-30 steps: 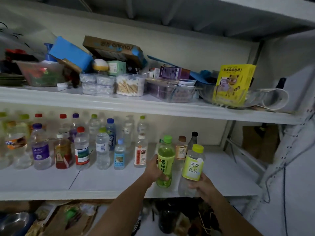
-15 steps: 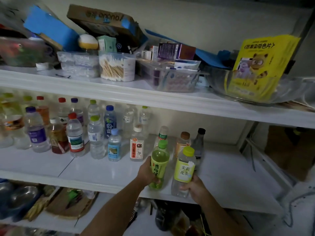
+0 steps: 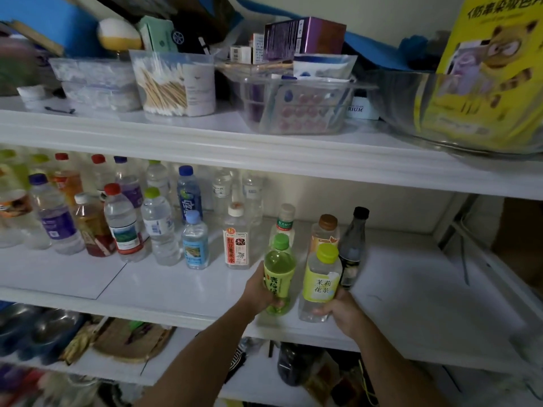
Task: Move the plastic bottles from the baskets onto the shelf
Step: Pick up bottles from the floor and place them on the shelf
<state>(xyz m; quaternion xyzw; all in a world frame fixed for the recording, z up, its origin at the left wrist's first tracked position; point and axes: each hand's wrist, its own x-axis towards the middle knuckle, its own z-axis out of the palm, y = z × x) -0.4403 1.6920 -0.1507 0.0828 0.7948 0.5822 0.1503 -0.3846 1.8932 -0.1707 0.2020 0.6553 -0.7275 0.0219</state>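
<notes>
Placing: both seem set down on white shelf (image 3: 176, 289), near its front edge.
Left hand (image 3: 258, 292): wraps green-capped green plastic bottle (image 3: 279, 271).
Right hand (image 3: 343, 314): clasps lime-capped clear plastic bottle (image 3: 320, 284).
Next: let go, withdraw carefully.

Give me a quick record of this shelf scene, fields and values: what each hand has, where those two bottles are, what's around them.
left hand: grips the green tea bottle
right hand: grips the yellow-label bottle
placement: both upright, side by side, near the front of the middle shelf; contact with it unclear
just behind: brown-cap bottle, dark bottle
further left: bottle rows, standing
bare space: shelf surface right of the hands
</notes>
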